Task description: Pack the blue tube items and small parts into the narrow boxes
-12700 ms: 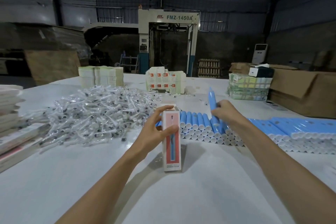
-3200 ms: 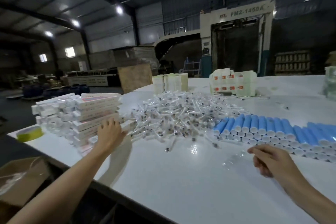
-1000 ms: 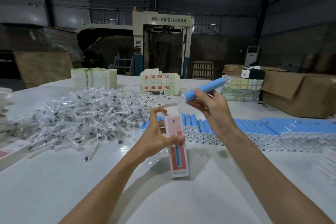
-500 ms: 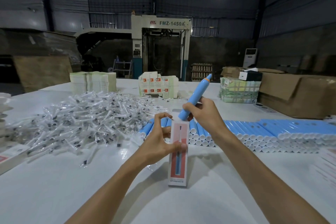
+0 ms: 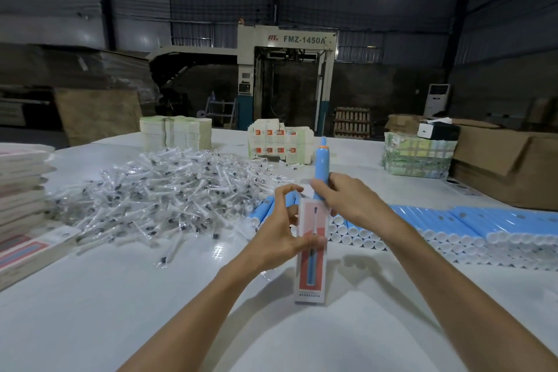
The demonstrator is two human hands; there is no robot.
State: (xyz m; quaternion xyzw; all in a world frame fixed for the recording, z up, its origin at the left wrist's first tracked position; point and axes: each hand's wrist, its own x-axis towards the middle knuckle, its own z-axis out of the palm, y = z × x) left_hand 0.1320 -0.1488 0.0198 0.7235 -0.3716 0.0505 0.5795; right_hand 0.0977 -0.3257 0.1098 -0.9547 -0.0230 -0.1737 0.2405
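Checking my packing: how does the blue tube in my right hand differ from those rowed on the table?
The held tube stands nearly upright, orange-ringed tip up; the row tubes lie flat, white ends toward the camera. The right hand grips the held tube above the narrow box; no hand holds the row tubes. Both are the same blue.

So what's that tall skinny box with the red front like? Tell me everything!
The tall, narrow cardboard box is white at its edges, with a red-and-pink front that shows a picture of a blue stick and small print at the bottom. It stands upright on the white table. The left hand grips its middle, thumb across the front. The right hand holds a blue plastic tube upright, its lower end right at the box's top.
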